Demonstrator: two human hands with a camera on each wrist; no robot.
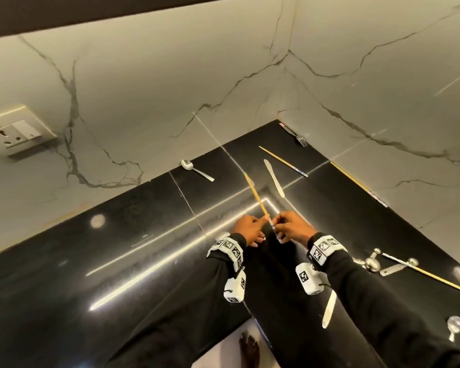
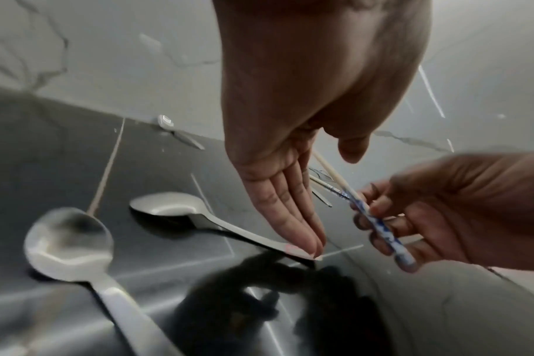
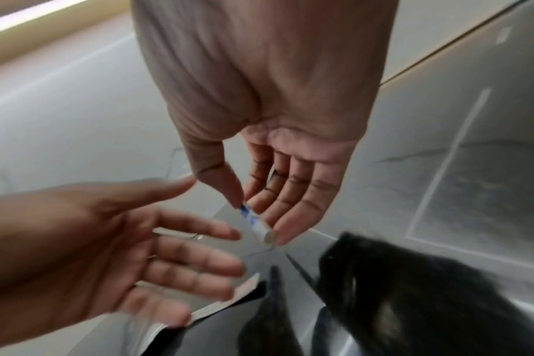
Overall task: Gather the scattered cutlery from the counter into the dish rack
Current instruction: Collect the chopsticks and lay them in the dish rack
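A wooden chopstick (image 1: 258,197) with a blue-and-white patterned end (image 3: 255,220) tilts up off the black counter (image 1: 144,248). My right hand (image 1: 294,227) pinches that patterned end between thumb and fingers (image 3: 278,200). My left hand (image 1: 250,229) is right beside it, fingers straight (image 2: 290,216), holding nothing. In the left wrist view its fingertips reach the handle end of a steel spoon (image 2: 168,204), and a second spoon (image 2: 67,240) lies nearer. No dish rack is in view.
Loose cutlery on the counter: a spoon (image 1: 195,170), a white knife (image 1: 274,177), a chopstick (image 1: 283,162) and a fork (image 1: 296,136) in the far corner. At right lie another chopstick (image 1: 422,272), a white knife (image 1: 329,309) and a spoon (image 1: 454,325). Marble walls enclose the back and right.
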